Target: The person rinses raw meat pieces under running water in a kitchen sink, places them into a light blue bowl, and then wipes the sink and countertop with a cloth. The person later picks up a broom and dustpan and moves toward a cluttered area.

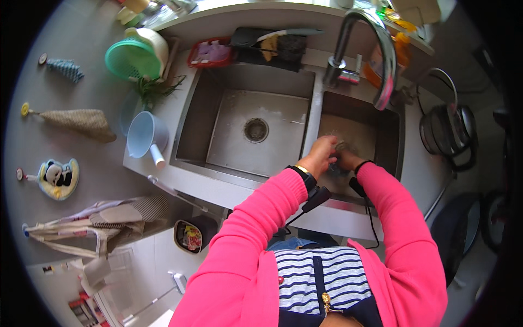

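Observation:
Both of my hands are in the smaller right-hand basin (386, 135) of a steel double sink. My left hand (320, 156) comes over the divider, its fingers loosely curved and spread, with nothing visible in them. Close beside it, my right hand (347, 160) reaches lower, fingers pointing down and partly hidden. Blur and what looks like cloudy water hide whatever the right hand touches. A dark, blurred patch shows just below the hands. Above this basin arches a chrome faucet (341, 45). The larger left basin (278, 110) has a round drain strainer (256, 130).
Left of the sink stand a light-blue dipper (141, 135), green leaves (153, 92) and a green colander (130, 61). Behind are a red basket (192, 57) and a ladle (245, 37). An orange bottle (402, 51) and a glass kettle (445, 131) stand right. Cloths hang left.

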### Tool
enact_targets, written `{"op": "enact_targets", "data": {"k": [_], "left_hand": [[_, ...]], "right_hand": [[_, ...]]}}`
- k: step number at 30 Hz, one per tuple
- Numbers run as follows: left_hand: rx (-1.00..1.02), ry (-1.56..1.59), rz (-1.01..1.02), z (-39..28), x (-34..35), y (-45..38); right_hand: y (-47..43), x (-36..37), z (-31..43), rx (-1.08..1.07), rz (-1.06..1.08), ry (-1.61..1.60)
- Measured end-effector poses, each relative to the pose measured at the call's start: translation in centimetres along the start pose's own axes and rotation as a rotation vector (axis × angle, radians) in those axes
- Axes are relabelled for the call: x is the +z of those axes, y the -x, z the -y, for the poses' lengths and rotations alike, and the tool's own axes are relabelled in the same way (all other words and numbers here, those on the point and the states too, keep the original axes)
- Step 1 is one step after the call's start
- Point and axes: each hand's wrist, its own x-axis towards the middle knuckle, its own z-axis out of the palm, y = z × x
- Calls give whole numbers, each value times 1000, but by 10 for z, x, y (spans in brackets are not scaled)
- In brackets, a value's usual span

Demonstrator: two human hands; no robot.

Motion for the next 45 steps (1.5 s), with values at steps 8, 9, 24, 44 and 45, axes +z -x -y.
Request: {"op": "enact_targets", "data": {"k": [8, 9, 24, 44, 45], "left_hand": [[-155, 48, -160, 47, 8, -51], [-155, -3, -305, 51, 11, -56], [48, 210, -126, 56, 34, -75], [-267, 576, 109, 44, -3, -61], [-310, 651, 77, 38, -5, -67]], "right_hand": [[20, -46, 52, 208, -242, -528], [30, -58, 71, 127, -296, -640], [45, -66, 81, 98, -583, -258], [76, -120, 111, -179, -132, -370], [88, -132, 124, -199, -102, -388]]}}
